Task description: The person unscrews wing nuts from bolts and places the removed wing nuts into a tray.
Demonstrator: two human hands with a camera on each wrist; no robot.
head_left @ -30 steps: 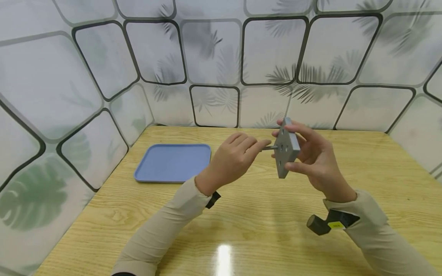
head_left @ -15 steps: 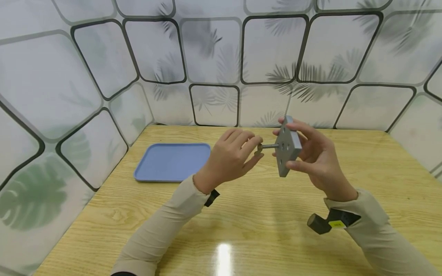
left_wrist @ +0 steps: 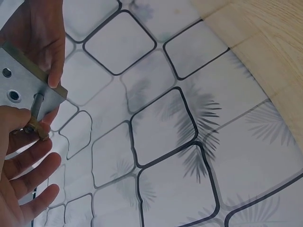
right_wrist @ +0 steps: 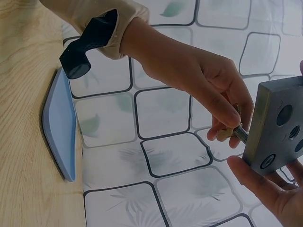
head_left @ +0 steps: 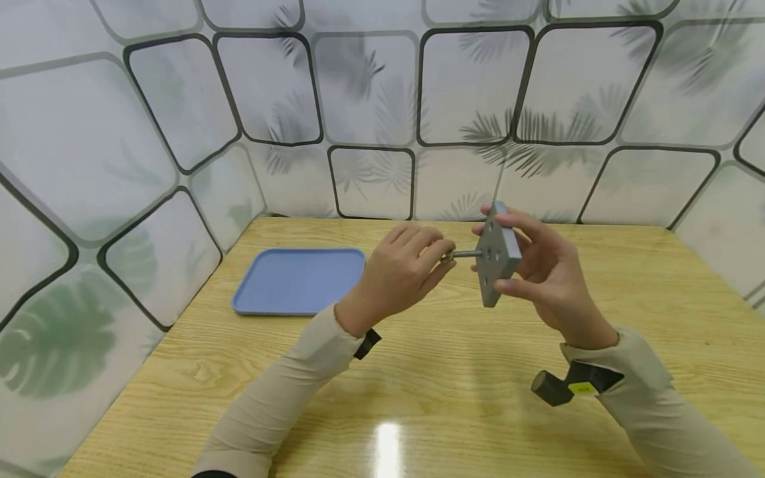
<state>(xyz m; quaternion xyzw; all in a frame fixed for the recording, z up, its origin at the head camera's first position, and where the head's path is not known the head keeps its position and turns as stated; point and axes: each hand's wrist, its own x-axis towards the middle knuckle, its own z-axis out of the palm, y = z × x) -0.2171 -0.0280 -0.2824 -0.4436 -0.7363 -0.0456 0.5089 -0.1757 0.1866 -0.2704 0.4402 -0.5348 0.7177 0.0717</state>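
Observation:
My right hand (head_left: pixel 556 285) holds a thick grey metal plate (head_left: pixel 499 269) by its edges, thumb below and fingers above. Several round holes show in the plate's face, which is tipped up on edge above the table. A wing screw (head_left: pixel 467 253) projects from that face toward the left. My left hand (head_left: pixel 394 279) pinches its brass-coloured winged head between thumb and index finger. In the right wrist view the threaded shank (right_wrist: pixel 241 134) meets the plate (right_wrist: pixel 263 127); the tip is hidden. In the left wrist view the other fingers (left_wrist: pixel 33 179) are spread loosely.
A blue tray (head_left: pixel 299 282) lies on the wooden table (head_left: pixel 430 378), left of the hands. Behind the table hangs a pale patterned curtain (head_left: pixel 370 99). Black cameras (head_left: pixel 552 388) are strapped to both wrists.
My left thumb and fingers came apart around the winged head half a second ago and now pinch it again. The plate and my right hand have hardly moved.

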